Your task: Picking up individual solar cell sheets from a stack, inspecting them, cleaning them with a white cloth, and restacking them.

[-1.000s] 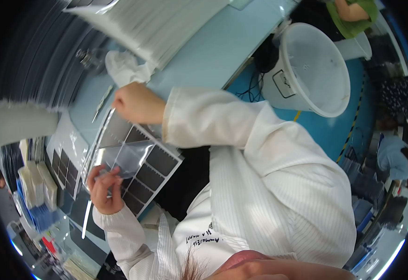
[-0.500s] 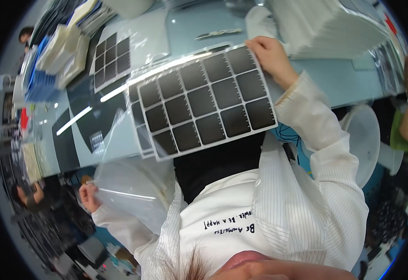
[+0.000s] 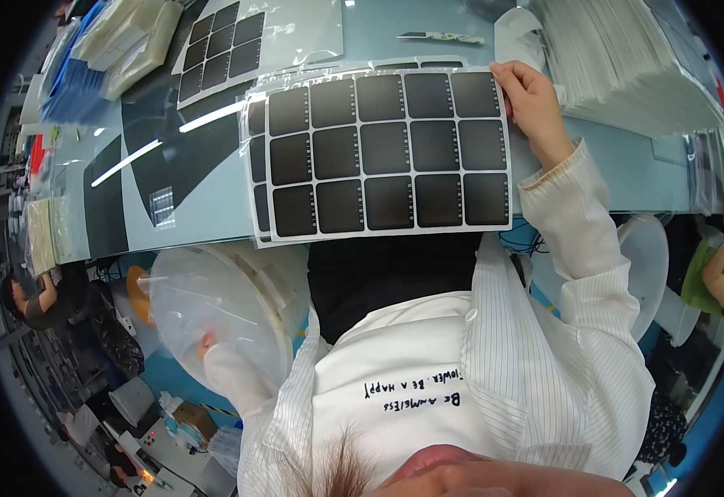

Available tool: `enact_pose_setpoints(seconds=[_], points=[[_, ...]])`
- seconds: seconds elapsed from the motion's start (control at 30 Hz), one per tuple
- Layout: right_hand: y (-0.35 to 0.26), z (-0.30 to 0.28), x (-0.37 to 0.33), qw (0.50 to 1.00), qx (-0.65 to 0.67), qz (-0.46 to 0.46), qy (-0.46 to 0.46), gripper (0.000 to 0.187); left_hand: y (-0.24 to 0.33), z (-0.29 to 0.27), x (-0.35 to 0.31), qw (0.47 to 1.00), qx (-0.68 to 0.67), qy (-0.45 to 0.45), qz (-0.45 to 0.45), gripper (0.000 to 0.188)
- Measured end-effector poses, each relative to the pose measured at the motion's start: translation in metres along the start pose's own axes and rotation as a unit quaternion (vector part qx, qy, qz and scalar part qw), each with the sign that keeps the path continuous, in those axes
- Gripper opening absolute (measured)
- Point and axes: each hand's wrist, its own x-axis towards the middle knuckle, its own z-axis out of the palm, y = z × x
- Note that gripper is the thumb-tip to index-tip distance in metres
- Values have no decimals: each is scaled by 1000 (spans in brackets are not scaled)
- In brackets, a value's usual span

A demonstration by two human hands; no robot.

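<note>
My right hand pinches the upper right corner of a white sheet printed with rows of dark rounded squares. The sheet lies nearly level along the table's front edge. Beneath it, more such sheets and clear plastic stick out at the left and top. My left hand is low on the left, over a round whitish bin. Clear plastic film spreads over the bin mouth and partly veils that hand. Its fingers are too blurred and covered to show whether they grip the film.
Another sheet with dark squares lies at the far left, near dark flat pieces. A cutter knife lies at the back. Tall stacks of white sheets stand right, plastic-wrapped packs left. Other people are at both sides.
My left hand has moved right and down with the clear film, from beside the bin to over it. The sheet has levelled out, and my right hand still holds its corner. The view has shifted.
</note>
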Motion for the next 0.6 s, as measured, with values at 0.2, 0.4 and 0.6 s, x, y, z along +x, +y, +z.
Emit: enact_pose_setpoints(seconds=[0.2,0.4,0.6], points=[[-2,-4,-2,1000,-5,18,-16,24,23,-18,23,990,-11,-108,-86,27],[-6,-17,-4,998,-10,47,-50,23,184,-134,37,989,139,51,29,36],[-21,-20,-10,987,8,100,-122,23,353,-157,-64,931,-218,-52,287,16]])
